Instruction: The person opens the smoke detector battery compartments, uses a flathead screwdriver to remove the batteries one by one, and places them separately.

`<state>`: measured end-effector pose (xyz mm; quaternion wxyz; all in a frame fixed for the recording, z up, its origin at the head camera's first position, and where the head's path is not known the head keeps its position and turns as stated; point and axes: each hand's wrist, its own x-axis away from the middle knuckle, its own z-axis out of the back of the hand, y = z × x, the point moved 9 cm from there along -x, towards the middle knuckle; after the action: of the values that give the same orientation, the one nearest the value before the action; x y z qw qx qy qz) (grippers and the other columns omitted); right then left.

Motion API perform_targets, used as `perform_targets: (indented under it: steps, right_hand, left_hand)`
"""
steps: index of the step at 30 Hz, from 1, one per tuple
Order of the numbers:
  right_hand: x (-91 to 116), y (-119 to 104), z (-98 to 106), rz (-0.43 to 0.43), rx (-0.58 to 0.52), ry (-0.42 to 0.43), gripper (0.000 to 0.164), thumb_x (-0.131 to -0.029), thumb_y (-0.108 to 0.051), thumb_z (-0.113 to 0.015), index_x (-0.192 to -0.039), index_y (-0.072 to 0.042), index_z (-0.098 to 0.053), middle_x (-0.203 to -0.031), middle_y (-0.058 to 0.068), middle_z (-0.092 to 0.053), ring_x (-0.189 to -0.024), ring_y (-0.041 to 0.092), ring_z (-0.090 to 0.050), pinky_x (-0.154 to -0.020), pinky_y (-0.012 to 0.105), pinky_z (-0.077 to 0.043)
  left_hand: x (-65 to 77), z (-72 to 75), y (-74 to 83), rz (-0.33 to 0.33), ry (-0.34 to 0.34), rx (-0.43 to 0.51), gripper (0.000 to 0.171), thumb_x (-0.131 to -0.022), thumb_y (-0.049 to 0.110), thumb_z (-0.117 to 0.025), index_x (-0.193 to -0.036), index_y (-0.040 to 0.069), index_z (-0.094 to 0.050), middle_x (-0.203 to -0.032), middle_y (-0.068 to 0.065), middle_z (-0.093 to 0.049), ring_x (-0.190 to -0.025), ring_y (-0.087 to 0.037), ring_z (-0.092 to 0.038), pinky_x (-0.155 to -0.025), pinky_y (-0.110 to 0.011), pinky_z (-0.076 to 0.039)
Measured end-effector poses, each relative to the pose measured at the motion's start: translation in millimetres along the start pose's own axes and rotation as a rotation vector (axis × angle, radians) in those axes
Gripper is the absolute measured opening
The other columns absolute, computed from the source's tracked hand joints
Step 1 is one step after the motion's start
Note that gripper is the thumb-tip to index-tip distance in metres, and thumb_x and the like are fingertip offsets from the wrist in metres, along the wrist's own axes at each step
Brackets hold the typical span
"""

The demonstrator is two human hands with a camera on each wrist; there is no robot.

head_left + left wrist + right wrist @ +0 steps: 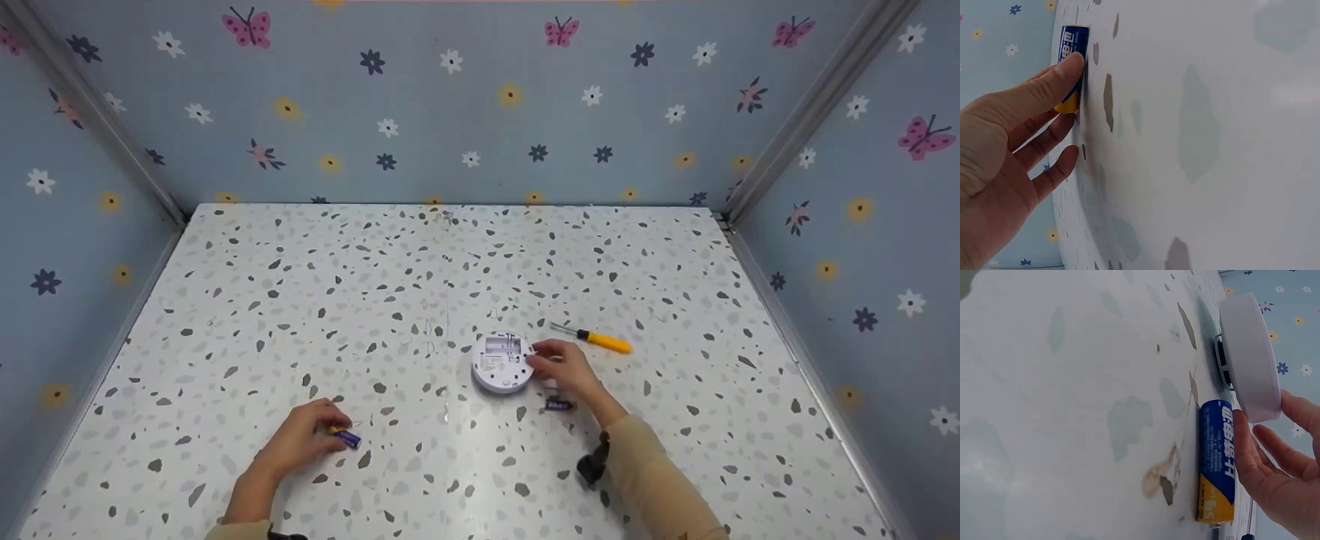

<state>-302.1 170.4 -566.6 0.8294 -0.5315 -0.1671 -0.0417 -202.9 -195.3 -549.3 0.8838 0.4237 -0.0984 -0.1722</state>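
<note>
My left hand (pixel 298 435) pinches a blue and yellow AA battery (pixel 347 438) low at the left of the table. In the left wrist view the thumb lies across the battery (pixel 1074 40), close over the tabletop. Around the right edge of a round white smoke detector (pixel 501 379), my right hand (pixel 568 369) grips with thumb and fingers. The detector's back faces up, its battery compartment uncovered and unfilled. A second AA battery (pixel 557 406) lies on the table just below the right hand; the right wrist view shows its blue and yellow label.
Behind the right hand lies a screwdriver (pixel 606 343) with a yellow handle, its shaft pointing left. Everything rests on a white speckled table (pixel 420 277). Flower-patterned panels (pixel 465 97) enclose it at the back and both sides.
</note>
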Motion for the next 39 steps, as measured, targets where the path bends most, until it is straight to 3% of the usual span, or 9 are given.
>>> perform_targets:
  steps: [5, 17, 29, 34, 39]
  right_hand:
    - [-2, 3, -1, -0.016, 0.004, -0.014, 0.042, -0.080, -0.026, -0.066, -0.114, -0.005, -0.055, -0.099, 0.008, -0.059, -0.078, 0.017, -0.060, -0.069, 0.028, -0.051]
    - [-1, 2, 0, -0.028, 0.005, -0.002, 0.040, -0.080, -0.026, -0.066, -0.113, -0.005, -0.057, -0.096, 0.007, -0.060, -0.077, 0.017, -0.060, -0.069, 0.028, -0.051]
    - [-2, 1, -2, 0.014, -0.030, -0.017, 0.036, -0.081, -0.018, -0.065, -0.112, -0.001, -0.056, -0.093, 0.009, -0.062, -0.076, 0.019, -0.061, -0.069, 0.030, -0.052]
    - [-1, 1, -1, 0.005, -0.023, -0.015, 0.038, -0.081, -0.021, -0.065, -0.113, -0.002, -0.056, -0.095, 0.009, -0.061, -0.076, 0.018, -0.061, -0.069, 0.030, -0.051]
    - [-1, 2, -1, -0.003, -0.022, -0.017, 0.038, -0.081, -0.022, -0.065, -0.113, -0.003, -0.056, -0.096, 0.008, -0.061, -0.077, 0.018, -0.061, -0.070, 0.030, -0.051]
  left_hand:
    - [-0.3, -2.2, -1.3, 0.025, 0.008, 0.002, 0.016, -0.067, 0.004, -0.073, -0.082, 0.005, -0.067, -0.082, 0.001, -0.055, -0.074, -0.014, -0.052, -0.064, -0.024, -0.044]
    - [-9.8, -11.7, 8.2, 0.050, 0.132, -0.016, 0.012, -0.067, 0.007, -0.075, -0.076, 0.009, -0.069, -0.073, 0.003, -0.054, -0.064, -0.009, -0.046, -0.055, -0.021, -0.041]
    - [-29.5, -29.3, 33.2, 0.035, 0.223, 0.003, 0.014, -0.066, 0.007, -0.076, -0.078, 0.010, -0.070, -0.069, 0.006, -0.054, -0.060, -0.008, -0.046, -0.059, -0.024, -0.040]
    - [-38.1, -39.5, 45.9, -0.002, 0.227, 0.008, 0.011, -0.067, 0.008, -0.076, -0.076, 0.008, -0.069, -0.069, 0.003, -0.053, -0.061, -0.010, -0.047, -0.053, -0.022, -0.043]
    - [-46.3, -50.1, 55.0, 0.000, 0.204, -0.005, 0.011, -0.067, 0.008, -0.075, -0.076, 0.007, -0.069, -0.069, 0.003, -0.053, -0.062, -0.011, -0.048, -0.054, -0.022, -0.043]
